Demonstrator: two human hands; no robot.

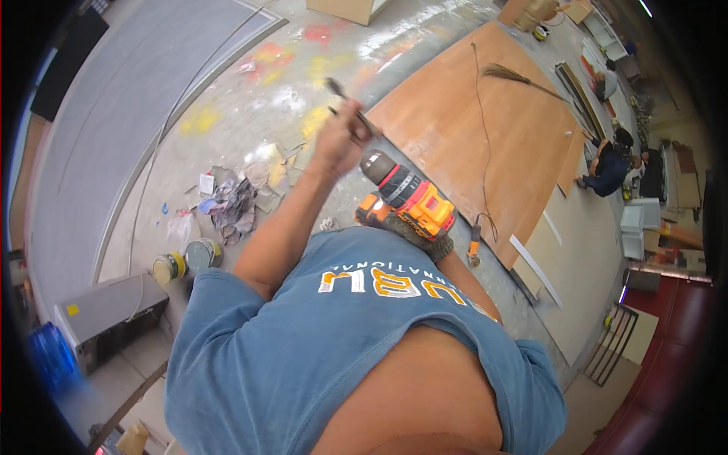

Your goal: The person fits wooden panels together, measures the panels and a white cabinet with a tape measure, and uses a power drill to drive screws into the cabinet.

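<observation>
My bare left hand (343,140) is raised ahead of my chest, fingers closed round a thin dark metal tool (334,87). The tool has a wider end pointing up and away; motion blurs it, so I cannot tell its exact kind. My right hand (438,246), in a grey knitted glove, grips a red and yellow cordless drill (409,196) close against my blue shirt. The drill's dark chuck (377,165) points up and left, just below my left hand. An orange battery (373,208) shows at the base of the drill.
A large brown wood panel (470,121) lies ahead right, with a cable and a broom (512,74) on it. An orange power tool (475,243) rests by its edge. Scraps and rags (231,208) and cans (203,254) are left. A person (607,167) crouches far right.
</observation>
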